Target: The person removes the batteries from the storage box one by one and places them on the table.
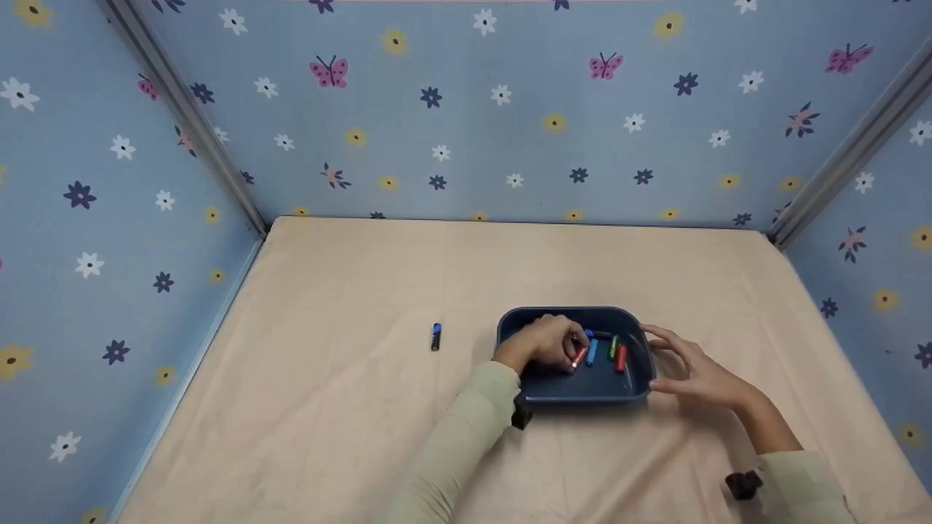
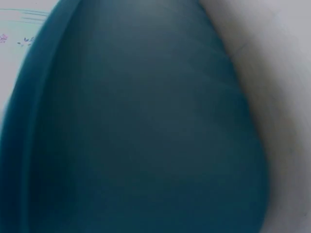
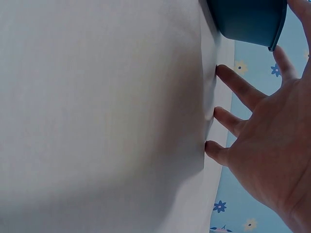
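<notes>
A dark blue bin (image 1: 582,399) stands on the cloth with several short markers inside. My left hand (image 1: 550,340) reaches over its left side, fingers curled down at a red marker (image 1: 579,357) with a pale end, which it pinches. Just right of those fingers lie a light blue marker (image 1: 592,353), a green marker (image 1: 613,347) and another red marker (image 1: 620,358). My right hand (image 1: 695,372) is spread at the bin's right side, fingertips at the rim. In the right wrist view its other fingers touch the cloth. The left wrist view shows mostly bin wall.
A black marker with a blue cap (image 1: 435,337) lies on the beige cloth (image 1: 349,378), left of the bin. Flower-patterned blue panels (image 1: 510,145) stand behind and at both sides of the table.
</notes>
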{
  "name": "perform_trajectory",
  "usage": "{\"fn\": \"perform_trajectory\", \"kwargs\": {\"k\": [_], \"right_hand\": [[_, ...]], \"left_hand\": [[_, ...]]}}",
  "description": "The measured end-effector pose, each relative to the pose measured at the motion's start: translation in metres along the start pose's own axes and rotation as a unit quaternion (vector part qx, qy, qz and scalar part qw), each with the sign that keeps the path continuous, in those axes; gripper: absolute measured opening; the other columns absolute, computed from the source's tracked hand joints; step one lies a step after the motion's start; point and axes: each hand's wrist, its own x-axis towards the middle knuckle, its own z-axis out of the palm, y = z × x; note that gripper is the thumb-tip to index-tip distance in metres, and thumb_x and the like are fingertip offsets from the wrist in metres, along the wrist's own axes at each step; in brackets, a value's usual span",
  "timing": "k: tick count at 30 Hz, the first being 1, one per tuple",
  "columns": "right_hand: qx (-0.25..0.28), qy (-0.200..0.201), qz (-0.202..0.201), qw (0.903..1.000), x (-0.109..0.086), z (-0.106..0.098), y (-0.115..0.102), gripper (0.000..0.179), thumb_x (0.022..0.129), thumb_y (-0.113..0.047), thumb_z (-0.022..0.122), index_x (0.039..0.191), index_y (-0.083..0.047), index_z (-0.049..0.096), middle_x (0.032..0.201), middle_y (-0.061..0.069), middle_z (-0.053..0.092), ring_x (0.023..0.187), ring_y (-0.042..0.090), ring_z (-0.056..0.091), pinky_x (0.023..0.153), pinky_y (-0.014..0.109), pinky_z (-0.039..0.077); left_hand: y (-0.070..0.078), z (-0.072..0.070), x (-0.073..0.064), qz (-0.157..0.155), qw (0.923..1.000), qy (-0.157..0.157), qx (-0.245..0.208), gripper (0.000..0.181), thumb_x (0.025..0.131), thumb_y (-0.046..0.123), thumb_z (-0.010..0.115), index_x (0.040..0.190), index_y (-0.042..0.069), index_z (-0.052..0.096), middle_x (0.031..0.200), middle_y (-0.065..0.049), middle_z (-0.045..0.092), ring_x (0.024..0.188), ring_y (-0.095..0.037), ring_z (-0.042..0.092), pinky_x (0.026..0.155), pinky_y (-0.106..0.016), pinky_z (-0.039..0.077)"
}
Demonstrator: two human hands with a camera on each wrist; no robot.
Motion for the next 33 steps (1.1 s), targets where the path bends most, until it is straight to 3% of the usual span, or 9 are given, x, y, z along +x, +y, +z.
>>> {"fn": "perform_trajectory", "kwargs": {"k": [4, 7, 15, 19, 23, 33], "right_hand": [[-0.002, -0.001, -0.002, 1.0000, -0.001, 0.000, 0.001, 0.093, 0.096, -0.016, 0.087, 0.175, -0.021, 0.040, 0.170, 0.022, 0.056, 0.146, -0.007, 0.051, 0.122, 0.094, 0.015], [0.004, 0.000, -0.006, 1.0000, 0.000, 0.000, 0.001, 0.092, 0.095, -0.015, 0.087, 0.175, -0.020, 0.041, 0.170, 0.021, 0.057, 0.144, -0.011, 0.050, 0.122, 0.094, 0.014], [0.010, 0.004, -0.024, 0.9997, 0.001, 0.000, 0.002, 0.092, 0.094, -0.011, 0.087, 0.174, -0.017, 0.042, 0.172, 0.023, 0.054, 0.143, -0.012, 0.052, 0.121, 0.093, 0.017], [0.008, 0.005, -0.024, 0.9997, 0.001, 0.000, 0.001, 0.092, 0.094, -0.012, 0.088, 0.174, -0.017, 0.042, 0.173, 0.021, 0.053, 0.144, -0.009, 0.053, 0.122, 0.092, 0.018], [0.005, 0.006, -0.030, 0.9995, 0.001, 0.000, 0.001, 0.091, 0.094, -0.011, 0.088, 0.173, -0.016, 0.043, 0.171, 0.023, 0.054, 0.143, -0.012, 0.053, 0.121, 0.092, 0.018], [0.013, 0.006, -0.034, 0.9993, 0.000, 0.000, -0.001, 0.091, 0.094, -0.010, 0.087, 0.173, -0.015, 0.042, 0.171, 0.017, 0.056, 0.142, -0.013, 0.052, 0.120, 0.095, 0.015]], "left_hand": [[0.001, -0.002, -0.001, -0.006, 0.9997, -0.011, -0.020, 0.053, 0.090, 0.006, 0.095, 0.139, 0.017, 0.080, 0.115, -0.006, 0.086, 0.093, -0.007, 0.073, 0.094, -0.026, 0.058], [0.002, -0.007, -0.004, -0.002, 0.9991, -0.022, -0.037, 0.052, 0.090, 0.003, 0.094, 0.139, 0.014, 0.079, 0.116, -0.009, 0.087, 0.090, -0.006, 0.073, 0.086, -0.022, 0.058], [0.006, -0.023, -0.011, 0.042, 0.9951, -0.023, -0.086, 0.050, 0.092, -0.001, 0.091, 0.140, 0.006, 0.078, 0.122, -0.020, 0.084, 0.098, -0.016, 0.079, 0.082, -0.020, 0.060], [0.004, -0.027, -0.015, 0.051, 0.9937, -0.023, -0.097, 0.051, 0.092, -0.002, 0.091, 0.140, 0.004, 0.077, 0.122, -0.024, 0.083, 0.090, -0.009, 0.072, 0.078, -0.017, 0.055], [0.000, -0.029, -0.021, 0.051, 0.9941, -0.010, -0.095, 0.052, 0.091, -0.001, 0.092, 0.140, 0.005, 0.077, 0.120, -0.023, 0.083, 0.084, -0.002, 0.067, 0.078, -0.015, 0.052], [-0.012, -0.039, -0.041, 0.053, 0.9902, 0.025, -0.127, 0.053, 0.091, -0.003, 0.090, 0.141, 0.005, 0.076, 0.113, -0.016, 0.080, 0.090, -0.005, 0.066, 0.082, -0.018, 0.054]]}}
